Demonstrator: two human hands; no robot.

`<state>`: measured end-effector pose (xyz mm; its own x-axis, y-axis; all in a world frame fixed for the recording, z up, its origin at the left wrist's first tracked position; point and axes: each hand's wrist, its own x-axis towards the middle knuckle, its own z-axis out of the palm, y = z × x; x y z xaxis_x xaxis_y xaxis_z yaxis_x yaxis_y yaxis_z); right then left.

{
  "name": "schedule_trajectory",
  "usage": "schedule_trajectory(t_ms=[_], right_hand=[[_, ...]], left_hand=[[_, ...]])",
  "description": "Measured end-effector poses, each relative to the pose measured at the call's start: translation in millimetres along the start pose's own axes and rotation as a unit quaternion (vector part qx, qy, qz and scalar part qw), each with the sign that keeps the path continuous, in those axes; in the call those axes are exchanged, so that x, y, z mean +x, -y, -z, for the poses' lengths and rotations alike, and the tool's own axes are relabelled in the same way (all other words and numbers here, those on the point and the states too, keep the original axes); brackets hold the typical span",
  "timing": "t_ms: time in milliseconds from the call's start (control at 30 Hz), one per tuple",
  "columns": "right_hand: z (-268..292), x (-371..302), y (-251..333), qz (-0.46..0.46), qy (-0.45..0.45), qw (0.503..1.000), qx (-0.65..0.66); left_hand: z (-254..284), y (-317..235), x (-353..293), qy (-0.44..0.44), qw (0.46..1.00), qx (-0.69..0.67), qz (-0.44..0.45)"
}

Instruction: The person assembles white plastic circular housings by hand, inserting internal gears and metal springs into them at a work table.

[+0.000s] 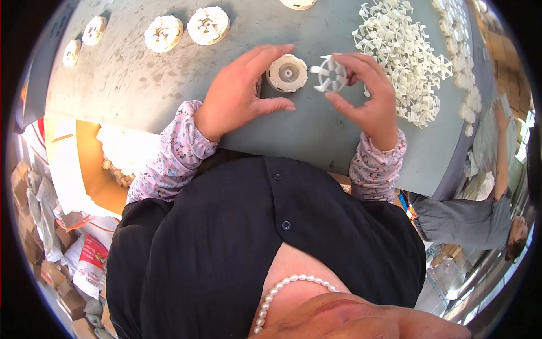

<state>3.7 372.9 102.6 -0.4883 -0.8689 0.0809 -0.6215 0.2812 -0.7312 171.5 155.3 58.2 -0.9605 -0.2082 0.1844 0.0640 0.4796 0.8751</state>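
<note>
The round cream housing lay on the table, back from its near edge, between the spread fingers and thumb of the left hand, a wide grip with nothing clasped; fingertip contact could not be told. Just right of it, the right hand had its grip pinched on a white spoked piece. A pile of white pieces lay toward the right edge.

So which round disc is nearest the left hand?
The pale disc between the left hand and right hand; the other discs all lie farther off.
</note>
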Motion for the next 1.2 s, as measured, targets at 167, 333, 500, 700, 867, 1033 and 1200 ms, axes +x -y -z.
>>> schedule_trajectory(t_ms=[167,333,500,700,867,1033,1200], right_hand=[[-33,20,11,0.143,-0.011,0.99,0.008],[-40,28,5,0.13,0.022,0.99,-0.042],[-36,34,0,0.128,0.037,0.989,-0.071],[9,17,-18,0.098,-0.088,0.981,-0.145],[25,3,-56,-0.028,-0.169,0.924,-0.341],[32,9,-51,-0.021,-0.185,0.92,-0.346],[20,8,-29,0.048,-0.233,0.95,-0.205]], left_hand=[[3,0,-1,0.025,0.995,-0.059,0.075],[-4,8,2,-0.016,0.998,-0.031,0.047],[-7,8,5,-0.047,0.999,-0.014,-0.004],[24,-1,2,0.005,0.996,0.085,0.03],[92,54,14,-0.156,0.969,0.192,0.006],[103,59,55,-0.316,0.905,0.274,0.072],[24,36,102,-0.155,0.978,0.127,-0.061]])
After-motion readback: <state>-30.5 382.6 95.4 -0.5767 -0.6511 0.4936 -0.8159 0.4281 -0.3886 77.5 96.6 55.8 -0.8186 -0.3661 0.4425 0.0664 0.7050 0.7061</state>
